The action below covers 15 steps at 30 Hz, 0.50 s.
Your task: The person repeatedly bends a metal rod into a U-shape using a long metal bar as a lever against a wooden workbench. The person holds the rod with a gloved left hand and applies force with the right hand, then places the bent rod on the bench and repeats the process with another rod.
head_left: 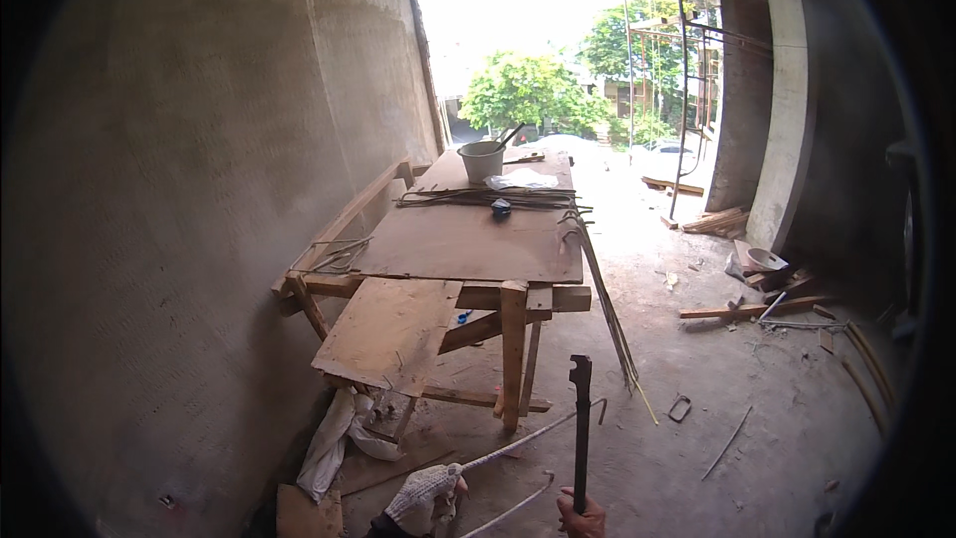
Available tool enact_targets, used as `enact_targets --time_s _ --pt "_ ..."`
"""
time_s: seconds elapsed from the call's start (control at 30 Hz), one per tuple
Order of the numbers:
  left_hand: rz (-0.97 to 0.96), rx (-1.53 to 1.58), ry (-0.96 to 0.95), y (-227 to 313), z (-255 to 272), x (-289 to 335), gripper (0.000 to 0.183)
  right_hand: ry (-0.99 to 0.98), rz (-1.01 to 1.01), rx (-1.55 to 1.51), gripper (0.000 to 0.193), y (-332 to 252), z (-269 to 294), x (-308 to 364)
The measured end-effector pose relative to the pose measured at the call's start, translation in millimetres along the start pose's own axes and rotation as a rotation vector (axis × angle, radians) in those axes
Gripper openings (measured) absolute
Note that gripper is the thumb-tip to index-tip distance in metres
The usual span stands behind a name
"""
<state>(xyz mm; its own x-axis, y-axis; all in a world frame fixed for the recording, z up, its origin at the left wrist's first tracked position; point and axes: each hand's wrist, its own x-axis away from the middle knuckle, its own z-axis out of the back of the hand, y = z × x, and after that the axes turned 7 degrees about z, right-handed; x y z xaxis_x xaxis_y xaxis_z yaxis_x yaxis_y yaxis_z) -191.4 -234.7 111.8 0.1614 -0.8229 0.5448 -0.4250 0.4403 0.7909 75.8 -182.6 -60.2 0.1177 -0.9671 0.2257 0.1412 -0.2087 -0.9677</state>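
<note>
My left hand (428, 498), in a white knitted glove, is closed around a ribbed steel rod (518, 445) at the lower middle. The rod slants up to the right and ends in a small hook. Below it runs a second rod length (513, 508) with a bent tip; whether the two join is hidden. My bare right hand (582, 516) grips the lower end of a black rebar bending bar (583, 428). Its notched head points up, close to the rod's hooked end, and I cannot tell whether they touch.
Ahead stands a wooden work table (458, 244) holding a bucket (482, 161), thin rods (488, 198) and a dark blue tape measure (501, 209). Long rods (607, 309) lean off its right side. Timber scraps (752, 310) lie right; a plastered wall (189, 189) bounds the left.
</note>
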Motion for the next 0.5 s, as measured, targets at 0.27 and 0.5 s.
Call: enact_targets --time_s 0.27,0.5 --pt "-0.256 0.641 -0.467 32.3 25.6 -29.1 0.033 -0.156 0.142 -0.297 0.061 -58.3 -37.0 -46.4" --pt "-0.311 0.751 -0.666 42.9 61.5 -53.6 0.032 -0.42 0.282 -0.507 0.054 -122.6 -87.8 -101.8"
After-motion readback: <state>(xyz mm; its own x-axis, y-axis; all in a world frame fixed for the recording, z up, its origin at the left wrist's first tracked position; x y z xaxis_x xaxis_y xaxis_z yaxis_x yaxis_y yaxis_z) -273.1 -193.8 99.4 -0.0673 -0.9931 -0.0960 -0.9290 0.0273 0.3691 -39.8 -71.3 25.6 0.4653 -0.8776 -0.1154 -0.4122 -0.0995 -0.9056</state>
